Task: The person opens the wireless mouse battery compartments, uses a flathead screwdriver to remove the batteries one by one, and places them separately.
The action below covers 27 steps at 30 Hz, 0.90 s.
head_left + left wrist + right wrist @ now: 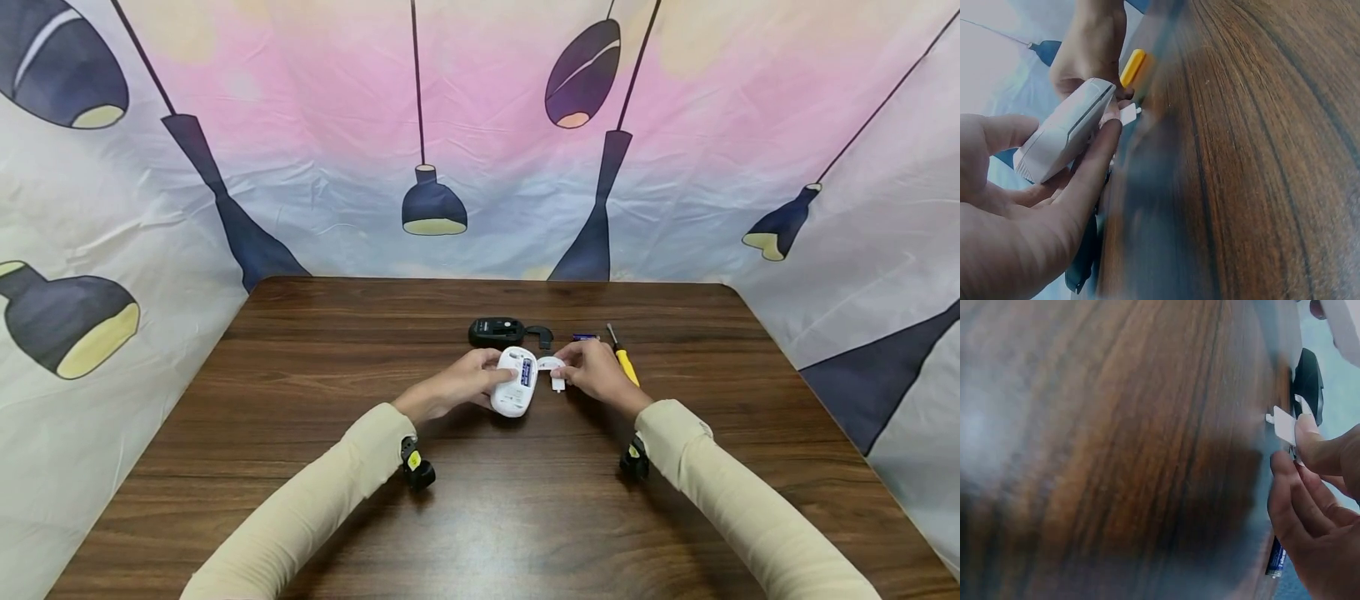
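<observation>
In the head view a white computer mouse point(508, 398) is turned underside up, and a blue battery point(527, 372) lies in its open compartment. My left hand point(465, 382) grips the mouse by its left side, thumb over the underside. Just to its right, my right hand point(597, 372) pinches a white battery cover point(557, 383) between thumb and fingers. In the right wrist view the cover's small tab point(1269, 417) sticks out past the thumb. The left wrist view shows the mouse point(1063, 134) edge-on, held above the table.
Behind the hands lies a black mouse point(497, 332), underside up, with its black cover point(540, 336) beside it. A blue battery point(586, 337) and a screwdriver point(624, 363) with a yellow handle lie by the right hand. The wooden table point(337, 333) meets a printed cloth backdrop.
</observation>
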Each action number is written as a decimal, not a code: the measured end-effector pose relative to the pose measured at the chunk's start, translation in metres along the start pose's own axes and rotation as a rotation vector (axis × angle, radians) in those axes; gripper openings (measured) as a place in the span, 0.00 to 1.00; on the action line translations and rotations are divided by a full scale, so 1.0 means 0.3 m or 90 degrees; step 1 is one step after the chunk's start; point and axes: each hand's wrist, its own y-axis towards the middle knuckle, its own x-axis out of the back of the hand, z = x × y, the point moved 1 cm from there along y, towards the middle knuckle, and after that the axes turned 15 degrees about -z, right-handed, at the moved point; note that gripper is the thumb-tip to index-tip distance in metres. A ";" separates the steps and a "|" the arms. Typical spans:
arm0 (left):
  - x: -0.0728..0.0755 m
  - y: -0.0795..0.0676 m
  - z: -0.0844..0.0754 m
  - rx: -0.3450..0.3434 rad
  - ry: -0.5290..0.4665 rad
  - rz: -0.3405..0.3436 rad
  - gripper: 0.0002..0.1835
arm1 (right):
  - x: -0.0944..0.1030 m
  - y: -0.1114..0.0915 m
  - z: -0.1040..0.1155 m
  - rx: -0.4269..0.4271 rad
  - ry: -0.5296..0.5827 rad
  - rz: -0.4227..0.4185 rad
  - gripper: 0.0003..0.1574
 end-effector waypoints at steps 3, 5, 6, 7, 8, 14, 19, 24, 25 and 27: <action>0.000 0.002 0.002 0.000 -0.004 0.004 0.23 | -0.004 0.013 -0.002 0.008 -0.043 -0.005 0.12; 0.001 0.000 0.000 0.000 -0.002 0.007 0.25 | -0.007 0.021 -0.003 0.006 -0.063 -0.002 0.11; 0.002 -0.002 -0.001 0.000 -0.002 0.008 0.25 | -0.009 0.025 -0.005 0.004 -0.070 0.001 0.11; 0.004 -0.003 -0.001 -0.002 -0.002 0.009 0.26 | -0.011 0.028 -0.006 0.004 -0.075 0.005 0.11; 0.005 -0.004 0.000 -0.004 0.001 0.010 0.26 | -0.012 0.030 -0.006 0.006 -0.077 0.009 0.11; 0.010 -0.013 -0.001 -0.007 0.009 0.006 0.28 | -0.019 0.039 -0.006 0.012 -0.092 0.033 0.11; 0.013 -0.011 0.008 0.003 0.008 -0.002 0.27 | -0.024 0.040 -0.006 -0.001 -0.103 0.043 0.14; 0.013 -0.011 0.011 0.005 0.007 -0.004 0.28 | -0.022 0.038 0.000 -0.003 -0.110 0.041 0.15; 0.014 -0.012 0.011 0.005 0.005 -0.005 0.28 | -0.021 0.038 0.001 -0.004 -0.109 0.039 0.15; 0.014 -0.014 0.010 0.004 -0.002 -0.007 0.27 | -0.017 0.039 0.003 -0.002 -0.106 0.033 0.15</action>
